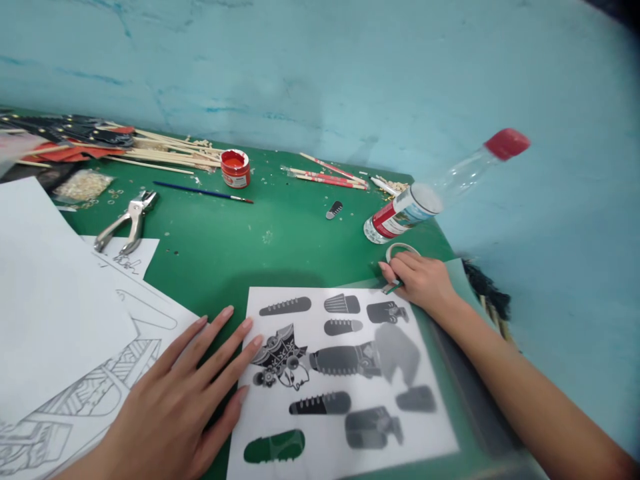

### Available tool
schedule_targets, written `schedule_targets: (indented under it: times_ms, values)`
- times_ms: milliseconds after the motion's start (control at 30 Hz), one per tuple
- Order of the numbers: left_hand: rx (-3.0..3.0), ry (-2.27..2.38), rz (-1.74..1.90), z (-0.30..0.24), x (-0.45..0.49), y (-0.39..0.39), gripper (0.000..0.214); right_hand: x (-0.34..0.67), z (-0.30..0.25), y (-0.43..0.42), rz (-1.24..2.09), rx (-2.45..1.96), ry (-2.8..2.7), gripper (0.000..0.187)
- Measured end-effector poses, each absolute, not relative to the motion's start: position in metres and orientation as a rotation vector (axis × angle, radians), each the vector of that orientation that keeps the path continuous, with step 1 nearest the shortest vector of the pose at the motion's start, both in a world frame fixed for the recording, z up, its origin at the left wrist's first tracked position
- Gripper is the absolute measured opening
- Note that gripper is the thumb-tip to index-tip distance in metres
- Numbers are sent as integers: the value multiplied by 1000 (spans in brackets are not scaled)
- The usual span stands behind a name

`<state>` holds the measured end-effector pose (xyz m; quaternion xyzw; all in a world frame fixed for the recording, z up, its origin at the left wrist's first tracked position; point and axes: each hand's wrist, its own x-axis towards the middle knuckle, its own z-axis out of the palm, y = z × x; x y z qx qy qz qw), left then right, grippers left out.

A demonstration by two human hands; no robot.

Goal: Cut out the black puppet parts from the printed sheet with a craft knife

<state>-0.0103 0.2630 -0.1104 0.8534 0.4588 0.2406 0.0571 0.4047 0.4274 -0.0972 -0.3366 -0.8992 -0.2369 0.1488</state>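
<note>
My left hand (185, 393) lies flat with fingers spread on the green table (225, 233), fingertips pressing the left edge of a white sheet printed with grey and black puppet parts (345, 373). My right hand (420, 280) rests at the sheet's upper right corner with fingers curled around a small green-tipped tool (391, 288). A roll of tape (400, 251) lies just beyond that hand.
A tipped clear bottle with a red cap (440, 193) lies by the tape. A red paint pot (235, 168), a paintbrush (200, 192), a hole punch (127, 220), bamboo sticks (170, 155) and line drawings on paper (75, 373) fill the left. A blue wall stands behind.
</note>
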Motion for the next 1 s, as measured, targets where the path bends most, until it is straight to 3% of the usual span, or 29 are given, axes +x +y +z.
schedule_targets:
  times_ms: [1000]
  values:
    - [2586, 1371, 741, -110, -10, 264, 57, 402, -100, 426, -697, -1057, -2587, 41]
